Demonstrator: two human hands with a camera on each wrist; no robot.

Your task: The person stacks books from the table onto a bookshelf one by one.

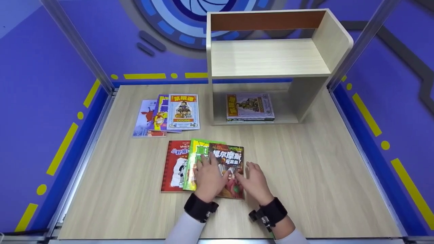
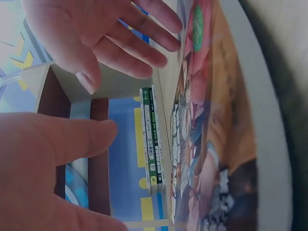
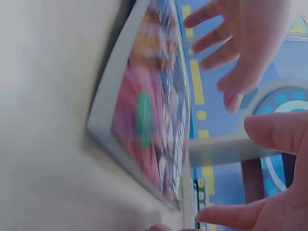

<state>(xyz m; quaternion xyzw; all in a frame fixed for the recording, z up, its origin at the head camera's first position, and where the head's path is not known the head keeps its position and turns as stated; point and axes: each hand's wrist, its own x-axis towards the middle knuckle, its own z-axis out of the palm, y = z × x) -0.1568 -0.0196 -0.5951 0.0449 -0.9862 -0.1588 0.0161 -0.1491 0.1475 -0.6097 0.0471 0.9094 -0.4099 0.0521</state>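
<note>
Three books overlap in a fanned row on the table: a red comic-style book [image 1: 172,173] at the left, a green-and-yellow one [image 1: 190,178] in the middle, and a dark-covered book [image 1: 228,155] on top at the right. My left hand [image 1: 209,178] is over the dark book's left side and the green one, fingers spread. By the dark book's right edge is my right hand [image 1: 256,183], its thumb over the cover and its fingers extended. In the right wrist view, a gap shows between the left hand [image 3: 257,48] and the dark book's cover [image 3: 149,96].
A two-level wooden shelf [image 1: 268,57] stands at the back right, with a stack of books [image 1: 251,106] lying flat on its lower level. Three more overlapping books [image 1: 183,112] lie at the back left. Blue panels [image 1: 40,101] wall in the table [image 1: 322,189].
</note>
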